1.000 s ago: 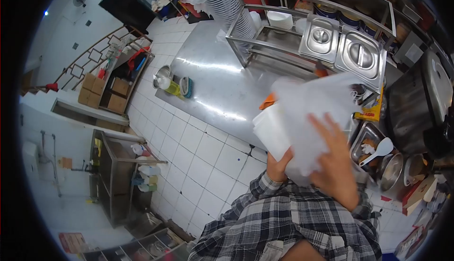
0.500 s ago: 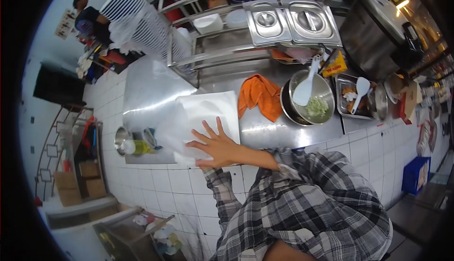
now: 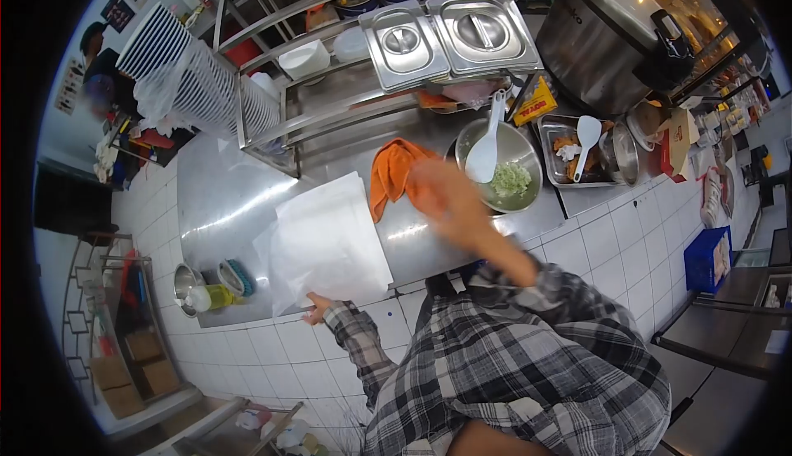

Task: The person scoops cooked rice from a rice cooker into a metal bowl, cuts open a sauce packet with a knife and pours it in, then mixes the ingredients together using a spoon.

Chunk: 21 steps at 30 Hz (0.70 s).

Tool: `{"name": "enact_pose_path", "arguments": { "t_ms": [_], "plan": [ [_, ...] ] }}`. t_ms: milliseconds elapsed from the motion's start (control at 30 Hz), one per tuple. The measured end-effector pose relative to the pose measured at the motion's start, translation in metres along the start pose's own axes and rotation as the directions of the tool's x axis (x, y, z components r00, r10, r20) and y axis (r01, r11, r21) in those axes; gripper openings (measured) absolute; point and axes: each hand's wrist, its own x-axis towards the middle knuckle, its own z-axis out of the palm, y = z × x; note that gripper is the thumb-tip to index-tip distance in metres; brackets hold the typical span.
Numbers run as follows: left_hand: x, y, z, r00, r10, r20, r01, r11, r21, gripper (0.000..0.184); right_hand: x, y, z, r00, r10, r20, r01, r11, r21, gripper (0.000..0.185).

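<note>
White paper sheets (image 3: 330, 233) lie in a stack on the steel counter, their front edge by the counter's edge. My left hand (image 3: 315, 308) is at the near left corner of the sheets, fingers apart; no grip on the paper shows. Smeared by motion, my right hand (image 3: 450, 200) passes over the counter between the crumpled orange cloth (image 3: 394, 174) and a steel bowl (image 3: 528, 146); its fingers cannot be made out. That bowl holds chopped pale green food (image 3: 509, 180) and a white rice paddle (image 3: 483, 157).
At the counter's left end are a small metal bowl (image 3: 185, 281), a bottle of yellow liquid (image 3: 213, 297) and a brush (image 3: 237, 278). Lidded steel pans (image 3: 483, 37) rest on the rack. A steel tray (image 3: 551, 152) and large cooker (image 3: 598, 39) stand right. Another person (image 3: 103, 76) is far left.
My right hand has lifted off the paper and swung right toward the bowl. A loose translucent sheet now lies flatter on the stack. The view has shifted, uncovering my left hand.
</note>
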Motion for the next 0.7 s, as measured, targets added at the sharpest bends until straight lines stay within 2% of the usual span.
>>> {"name": "enact_pose_path", "arguments": {
  "t_ms": [33,67,100,167,233,267,333,367,400,433,467,567,633,667,700],
  "plan": [
    [-0.010,0.005,-0.007,0.994,0.088,-0.061,-0.084,0.994,0.067,0.084,0.001,0.005,-0.032,0.965,0.093,-0.244,-0.144,0.968,-0.203,0.027],
    [-0.025,0.013,-0.013,0.977,0.188,-0.097,-0.176,0.977,0.125,0.087,-0.003,0.027,-0.066,0.925,0.144,-0.351,-0.276,0.891,-0.362,0.026],
    [-0.039,0.020,-0.020,0.949,0.286,-0.131,-0.259,0.947,0.190,0.090,-0.007,0.057,-0.094,0.880,0.207,-0.426,-0.384,0.839,-0.385,0.029],
    [-0.060,0.029,-0.029,0.836,0.513,-0.195,-0.443,0.841,0.312,0.089,-0.034,0.132,-0.137,0.886,0.280,-0.370,-0.447,0.726,-0.522,0.035],
    [-0.069,0.035,-0.031,0.626,0.741,-0.243,-0.613,0.660,0.435,0.083,-0.046,0.174,-0.149,0.817,0.516,-0.258,-0.574,0.772,-0.274,0.034],
    [-0.074,0.039,-0.034,0.714,0.698,-0.055,-0.536,0.595,0.599,0.075,-0.050,0.190,-0.155,0.771,0.613,-0.173,-0.636,0.758,-0.146,0.034],
    [-0.080,0.044,-0.042,0.862,0.445,0.244,-0.413,0.334,0.847,0.062,-0.045,0.194,-0.155,0.773,0.626,-0.105,-0.634,0.754,-0.173,0.028],
    [-0.052,0.027,-0.030,0.886,0.392,0.246,-0.391,0.348,0.852,0.046,-0.041,0.192,-0.155,0.761,0.643,-0.084,-0.646,0.739,-0.192,0.027],
    [-0.043,0.017,-0.025,0.880,0.418,0.225,-0.391,0.371,0.842,0.047,-0.037,0.189,-0.156,0.749,0.659,-0.064,-0.656,0.725,-0.210,0.026],
    [-0.034,0.008,-0.019,0.873,0.445,0.201,-0.393,0.396,0.830,0.048,-0.034,0.185,-0.158,0.761,0.647,-0.048,-0.648,0.756,-0.093,0.024],
    [-0.037,0.007,-0.018,0.865,0.469,0.177,-0.395,0.420,0.817,0.050,-0.029,0.181,-0.161,0.772,0.633,-0.063,-0.636,0.769,-0.063,0.022],
    [-0.080,0.013,-0.012,0.750,0.648,0.132,-0.452,0.356,0.818,0.052,-0.028,0.175,-0.169,0.794,0.605,-0.058,-0.602,0.796,0.061,0.018],
    [-0.145,0.031,-0.022,0.691,0.631,0.353,-0.670,0.376,0.640,0.048,-0.035,0.180,-0.181,0.817,0.577,0.002,-0.567,0.802,0.187,0.016],
    [-0.132,0.007,-0.006,0.395,0.757,0.520,-0.918,0.305,0.254,0.039,-0.041,0.181,-0.188,0.815,0.579,-0.015,-0.563,0.798,0.216,0.016],
    [-0.144,-0.019,0.020,0.244,0.840,0.484,-0.849,0.427,-0.312,0.031,-0.048,0.178,-0.197,0.812,0.582,-0.032,-0.559,0.793,0.244,0.015]
  ]
}}
